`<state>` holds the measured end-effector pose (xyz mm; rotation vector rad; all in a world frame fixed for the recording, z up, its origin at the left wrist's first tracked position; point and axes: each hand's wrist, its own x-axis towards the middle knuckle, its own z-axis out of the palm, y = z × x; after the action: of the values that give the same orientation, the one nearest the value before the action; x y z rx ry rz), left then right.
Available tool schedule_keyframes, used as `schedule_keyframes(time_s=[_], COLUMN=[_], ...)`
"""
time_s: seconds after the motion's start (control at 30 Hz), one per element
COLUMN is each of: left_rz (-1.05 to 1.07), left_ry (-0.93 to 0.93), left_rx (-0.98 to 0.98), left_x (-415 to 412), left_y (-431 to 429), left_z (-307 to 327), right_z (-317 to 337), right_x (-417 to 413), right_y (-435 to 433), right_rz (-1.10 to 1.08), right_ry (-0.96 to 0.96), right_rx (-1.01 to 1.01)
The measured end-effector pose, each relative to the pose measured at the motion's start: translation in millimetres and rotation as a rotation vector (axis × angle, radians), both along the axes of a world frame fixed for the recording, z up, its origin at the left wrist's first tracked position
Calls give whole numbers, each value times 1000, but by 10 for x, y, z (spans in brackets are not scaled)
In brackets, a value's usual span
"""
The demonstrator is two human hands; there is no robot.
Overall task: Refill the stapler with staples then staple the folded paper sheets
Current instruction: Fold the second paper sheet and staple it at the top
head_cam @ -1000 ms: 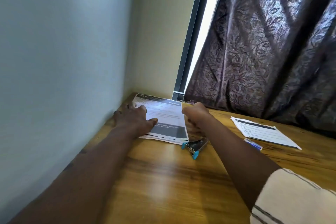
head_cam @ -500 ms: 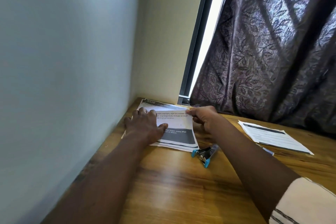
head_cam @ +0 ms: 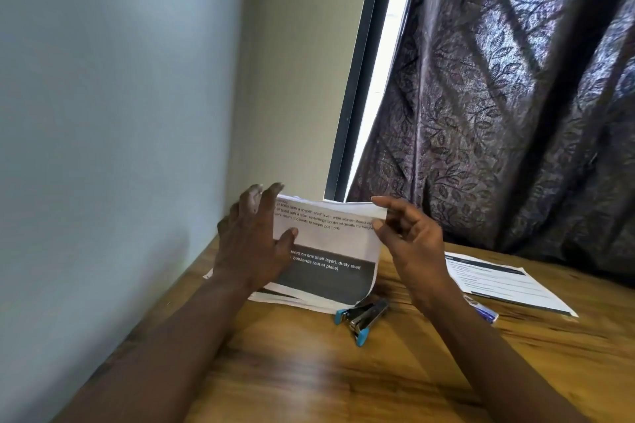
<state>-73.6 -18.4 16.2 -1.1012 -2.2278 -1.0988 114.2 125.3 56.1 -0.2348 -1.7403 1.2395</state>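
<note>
Folded printed paper sheets (head_cam: 330, 244) stand tilted up from the wooden table (head_cam: 309, 371) near the wall corner, their lower edge still on the wood. My left hand (head_cam: 251, 240) grips their left side, thumb on the front. My right hand (head_cam: 405, 233) pinches the top right corner between thumb and forefinger. A small metal stapler (head_cam: 360, 314) with blue ends lies open on the table just below the sheets' right corner, with neither hand touching it.
Another printed sheet (head_cam: 498, 282) lies flat on the right, with a small blue staple box (head_cam: 484, 312) at its near edge. A grey wall (head_cam: 103, 148) runs close along the left. A dark patterned curtain (head_cam: 498, 96) hangs behind the table.
The sheets lay flat under both hands; now their far edge is lifted and folded toward me. My right hand moved from a fist on the paper to pinching the corner.
</note>
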Motion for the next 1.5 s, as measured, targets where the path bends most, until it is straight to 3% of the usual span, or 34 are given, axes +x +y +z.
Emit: schedule_keyframes(time_s=[0.1,0.2,0.27,0.47,0.67,0.77,0.87,1.0,1.07,1.2,1.37,1.43,1.5], left_rz=[-20,-35,-61,-121,-94,-148,-171,-145,-168,-269,-516,-637,-756], left_ry=[113,227,297,371,463,416,454,545,593,712,843,865,862], left_rx=[74,139,141,114,254,172,139,273,319,294,154,42,-83], left_x=[18,-3,80,222,362,382,337,433,574,929,1309,1426,1515], left_y=[10,-57,-27,-102,-103,-104,-66,-44,-36,20,145,201,237], left_z=[30,65,121,175,195,191,137,189,234,271,134,42,-39], right_z=[-53,-99,-100,-72,-81,-90,-56,-21,-29,-132,-268,-336,-402], right_x=[115,117,197,199,202,203,219,389,550,894,1466,1672,1849], right_y=[76,77,107,5,-60,-59,-64,-71,-62,105,425,516,587], right_rz=[-140,-379,-432,-400,-425,-436,-432,-449,-463,-401,-176,-171,-282], right_ry=[-55,-77,-40,4,-40,-11,47,100,107,217,100,83,22], right_rx=[218,683,857,875,861,860,817,761,637,117,-572,-606,-470])
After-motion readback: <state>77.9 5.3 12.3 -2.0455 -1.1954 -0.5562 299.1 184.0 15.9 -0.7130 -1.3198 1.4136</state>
